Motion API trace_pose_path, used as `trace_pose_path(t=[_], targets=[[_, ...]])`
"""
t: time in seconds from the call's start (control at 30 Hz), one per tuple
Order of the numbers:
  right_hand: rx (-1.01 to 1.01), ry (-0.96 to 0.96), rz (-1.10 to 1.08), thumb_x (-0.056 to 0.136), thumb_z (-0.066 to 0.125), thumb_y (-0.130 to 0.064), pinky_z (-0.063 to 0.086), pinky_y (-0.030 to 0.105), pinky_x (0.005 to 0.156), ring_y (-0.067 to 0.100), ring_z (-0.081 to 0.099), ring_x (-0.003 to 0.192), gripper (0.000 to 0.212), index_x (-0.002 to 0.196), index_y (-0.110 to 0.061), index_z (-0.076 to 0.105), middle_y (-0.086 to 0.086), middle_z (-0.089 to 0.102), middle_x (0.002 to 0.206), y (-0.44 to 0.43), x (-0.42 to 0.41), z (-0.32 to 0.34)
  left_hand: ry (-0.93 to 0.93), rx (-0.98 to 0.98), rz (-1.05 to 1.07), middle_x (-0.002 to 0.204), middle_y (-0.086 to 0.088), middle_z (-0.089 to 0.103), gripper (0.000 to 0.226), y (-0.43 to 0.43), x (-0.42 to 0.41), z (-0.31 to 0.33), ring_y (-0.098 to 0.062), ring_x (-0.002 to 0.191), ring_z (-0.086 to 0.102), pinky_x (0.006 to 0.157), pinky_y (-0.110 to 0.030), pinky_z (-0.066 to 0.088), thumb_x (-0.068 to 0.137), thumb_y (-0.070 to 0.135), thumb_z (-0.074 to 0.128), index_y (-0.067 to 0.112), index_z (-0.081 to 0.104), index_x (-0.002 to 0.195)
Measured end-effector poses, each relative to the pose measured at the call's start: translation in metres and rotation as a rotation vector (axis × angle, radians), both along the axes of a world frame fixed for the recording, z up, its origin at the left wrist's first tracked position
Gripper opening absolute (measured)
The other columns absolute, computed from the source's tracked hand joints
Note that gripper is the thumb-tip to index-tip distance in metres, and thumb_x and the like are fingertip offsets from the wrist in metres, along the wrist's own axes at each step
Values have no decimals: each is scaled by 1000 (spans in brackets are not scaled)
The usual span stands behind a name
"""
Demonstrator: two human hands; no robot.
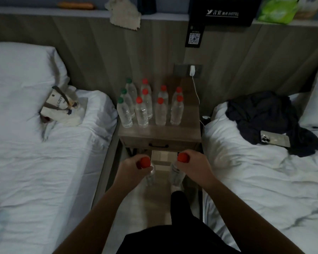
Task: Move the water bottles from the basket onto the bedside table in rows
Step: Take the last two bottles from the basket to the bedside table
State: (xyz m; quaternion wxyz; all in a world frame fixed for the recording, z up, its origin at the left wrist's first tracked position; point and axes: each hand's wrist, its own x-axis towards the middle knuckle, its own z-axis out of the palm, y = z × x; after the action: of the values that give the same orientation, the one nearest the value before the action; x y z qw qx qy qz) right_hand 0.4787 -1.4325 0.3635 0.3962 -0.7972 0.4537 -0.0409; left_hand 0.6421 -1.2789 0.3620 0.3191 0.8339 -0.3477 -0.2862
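Left hand [132, 168] and right hand [195, 163] each keep fingers [190, 155] clenched round a neck, with left bottle [151, 176] and right bottle [176, 176] hanging upright below the worktop's [160, 132] front edge. The standing rows [143, 107] lie straight ahead, both hands equally near.

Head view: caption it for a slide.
Between two beds, left hand and right hand each grip a red-capped bottle before the bedside table, where water bottles stand in rows.

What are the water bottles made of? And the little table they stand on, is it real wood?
The bottles look like thin clear plastic: you can see through them and they glint. Their caps look like solid red or green plastic. The bedside table looks like matte grey-brown wood with grain lines, though it may be printed board; the picture cannot settle that.
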Motion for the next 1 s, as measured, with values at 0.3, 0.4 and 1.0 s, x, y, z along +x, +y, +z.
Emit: trace_pose_path(t=[0.3,0.4,1.0], targets=[[-61,30,96,80,68,-41,52,34,82,14,63,87,24,99,-28,62,-8,63,88,-156,30,1,-63,23,128,88,12,59,34,-125,35,10,-8,87,59,81,-22,44,74,26,77,22,65,106],[-56,78,124,80,66,-41,52,36,83,16,62,89,23,99,-30,60,-8,61,88,-190,43,-2,-4,26,168,91,11,63,37,-155,44,5,-10,86,63,83,-29,53,72,28,78,27,65,107],[65,194,-18,78,62,-44,51,34,79,23,63,90,25,98,-29,64,-1,68,92,-270,99,-46,220,143,56,99,3,65,37,-280,96,-52,-17,93,64,88,-36,54,76,22,75,24,64,112]])
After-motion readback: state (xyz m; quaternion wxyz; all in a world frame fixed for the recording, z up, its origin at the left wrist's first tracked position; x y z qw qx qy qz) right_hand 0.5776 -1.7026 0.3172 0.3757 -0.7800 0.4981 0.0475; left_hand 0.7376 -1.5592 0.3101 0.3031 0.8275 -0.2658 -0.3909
